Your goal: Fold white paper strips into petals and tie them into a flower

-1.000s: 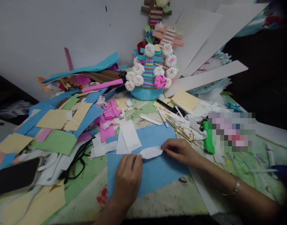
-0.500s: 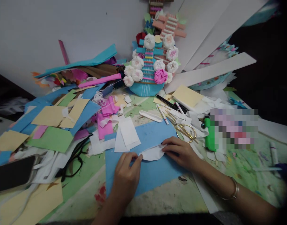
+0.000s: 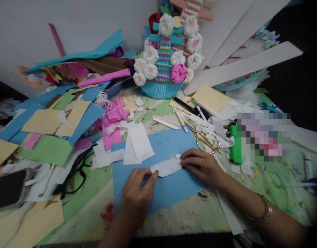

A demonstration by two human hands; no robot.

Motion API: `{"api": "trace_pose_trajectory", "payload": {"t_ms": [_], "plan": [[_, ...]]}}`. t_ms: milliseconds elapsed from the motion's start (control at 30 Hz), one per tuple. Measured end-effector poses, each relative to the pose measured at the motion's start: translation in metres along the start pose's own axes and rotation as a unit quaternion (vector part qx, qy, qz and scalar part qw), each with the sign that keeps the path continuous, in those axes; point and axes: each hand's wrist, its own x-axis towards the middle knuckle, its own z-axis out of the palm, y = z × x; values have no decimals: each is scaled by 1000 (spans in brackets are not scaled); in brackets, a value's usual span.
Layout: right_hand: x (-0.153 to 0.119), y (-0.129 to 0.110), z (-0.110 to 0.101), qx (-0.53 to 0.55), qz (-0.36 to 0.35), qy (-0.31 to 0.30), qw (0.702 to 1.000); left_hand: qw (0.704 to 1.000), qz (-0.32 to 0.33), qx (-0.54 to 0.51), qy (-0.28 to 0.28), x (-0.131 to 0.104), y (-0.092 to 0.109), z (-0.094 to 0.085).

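Observation:
A small white paper strip [image 3: 167, 167] lies flat over a blue sheet [image 3: 174, 191], between my hands. My left hand [image 3: 140, 188] pinches the strip's left end between thumb and forefinger. At the other end, my right hand [image 3: 199, 165] has its fingertips closed on the strip. White rectangular cards [image 3: 140, 144] rest on the sheet's upper left part. Gold-handled scissors [image 3: 208, 142] lie just beyond my right hand, beside several pens [image 3: 181, 120].
Behind stands a blue paper guitar [image 3: 162, 88] with white and pink paper flowers. Coloured paper [image 3: 46, 151], black glasses [image 3: 79, 179] and a phone [image 3: 9, 189] lie at the left. A green object [image 3: 236, 144] and paper scraps are at the right.
The strip looks flatter and straighter between my hands, its lower edge less curved. The whole view has shifted slightly, with the guitar now higher in the picture.

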Motion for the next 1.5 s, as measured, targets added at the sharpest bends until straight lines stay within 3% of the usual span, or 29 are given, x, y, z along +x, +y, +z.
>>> {"api": "trace_pose_trajectory", "payload": {"t_ms": [367, 667, 1167, 1500], "plan": [[3, -1, -5, 30, 30, -35, 999, 999, -40, 6, -21, 4, 2, 4], [1, 1, -1, -7, 17, -30, 999, 991, -116, -60, -35, 8, 2, 4], [6, 2, -4, -30, 29, -16, 999, 981, -149, -95, -82, 10, -4, -3], [9, 2, -6, 22, 103, -30, 994, 969, -190, -118, -108, 12, -6, -1]]}}
